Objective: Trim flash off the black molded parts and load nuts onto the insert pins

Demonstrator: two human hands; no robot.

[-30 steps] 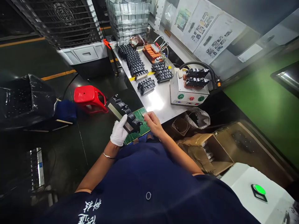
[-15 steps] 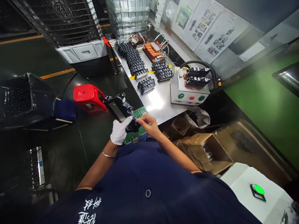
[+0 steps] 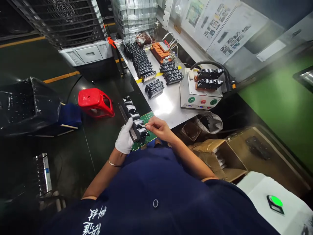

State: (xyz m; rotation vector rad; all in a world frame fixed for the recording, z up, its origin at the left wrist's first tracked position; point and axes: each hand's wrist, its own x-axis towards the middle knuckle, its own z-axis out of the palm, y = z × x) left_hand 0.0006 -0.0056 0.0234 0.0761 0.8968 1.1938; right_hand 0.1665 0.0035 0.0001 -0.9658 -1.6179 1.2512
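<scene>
My left hand [image 3: 124, 137], in a white glove, is closed around a black moulded plastic part [image 3: 133, 114] with a row of rounded humps. The part is tilted in front of my body, its humped side facing right. My bare right hand [image 3: 159, 128] pinches a small, thin grey blade-like tool [image 3: 142, 125], whose tip touches the part near its lower humps. Under the part lies a green mat [image 3: 149, 138] with a line pattern, partly covered by my hands.
A metal table [image 3: 168, 112] carries rows of similar black parts [image 3: 140, 60], an orange fixture [image 3: 160, 52] and a white control box [image 3: 200, 94] with two black parts on top. Left stands a red stool [image 3: 90, 99]; right, an open cardboard box [image 3: 222, 160].
My left hand has turned the black part so that its humped side shows more and its flat face less. My right hand has shifted slightly right, still pinching the thin tool.
</scene>
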